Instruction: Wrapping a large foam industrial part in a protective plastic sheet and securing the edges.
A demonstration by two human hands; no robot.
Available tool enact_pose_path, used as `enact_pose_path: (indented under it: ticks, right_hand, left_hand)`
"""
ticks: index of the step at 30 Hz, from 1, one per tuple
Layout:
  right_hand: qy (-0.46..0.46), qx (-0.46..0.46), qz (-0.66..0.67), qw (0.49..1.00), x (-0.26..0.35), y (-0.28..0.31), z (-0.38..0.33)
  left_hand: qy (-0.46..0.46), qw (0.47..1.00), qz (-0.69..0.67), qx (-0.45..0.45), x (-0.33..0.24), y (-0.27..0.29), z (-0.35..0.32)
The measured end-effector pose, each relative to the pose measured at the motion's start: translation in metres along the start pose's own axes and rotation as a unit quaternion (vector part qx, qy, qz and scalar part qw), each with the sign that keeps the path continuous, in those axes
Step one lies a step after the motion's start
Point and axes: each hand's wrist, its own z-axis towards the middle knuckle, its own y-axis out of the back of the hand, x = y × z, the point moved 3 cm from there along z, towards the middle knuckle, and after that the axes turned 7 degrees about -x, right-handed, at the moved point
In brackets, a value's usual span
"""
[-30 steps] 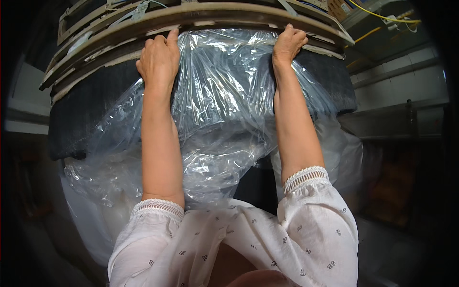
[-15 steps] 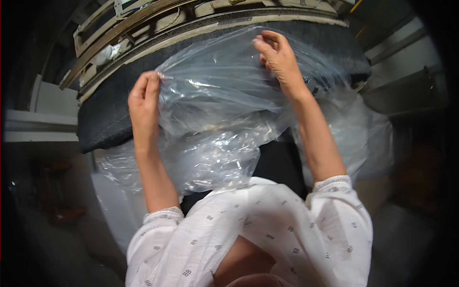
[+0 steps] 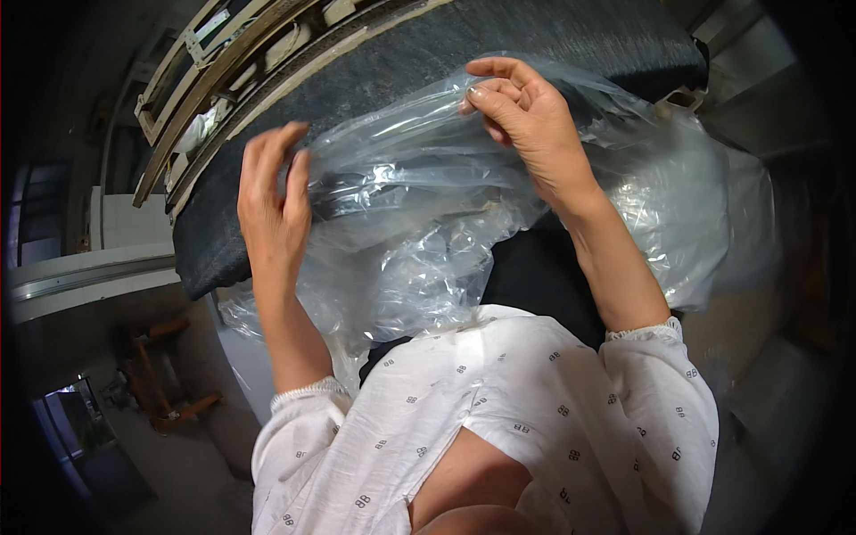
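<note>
Fingers pinched on its upper edge, the right hand grips the clear plastic sheet while the left hand clutches its left fold, the film draped over a dark upholstered cushion; it looks light, limp and slippery, best gathered at the edges.

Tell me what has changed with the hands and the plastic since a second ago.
Both hands came back from the far wooden edge toward the person, drawing the clear plastic sheet with them. The left hand and the right hand now pinch its bunched upper edge. The sheet still drapes over the dark upholstered piece.
</note>
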Motion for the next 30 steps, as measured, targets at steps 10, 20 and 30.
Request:
enact_pose_path:
  ticks: [10, 20, 30]
  right_hand:
    - [-0.082, -0.054, 0.206, 0.974, -0.009, 0.029, -0.033]
    - [0.054, -0.066, 0.037, 0.996, -0.001, 0.055, -0.039]
    - [0.301, -0.021, -0.418, 0.857, 0.034, 0.116, 0.003]
  left_hand:
    - [-0.31, 0.932, -0.012, 0.191, -0.097, -0.099, 0.054]
    - [-0.453, 0.866, -0.066, 0.202, -0.127, -0.134, 0.061]
    - [0.097, 0.8, -0.553, 0.212, -0.077, -0.169, 0.029]
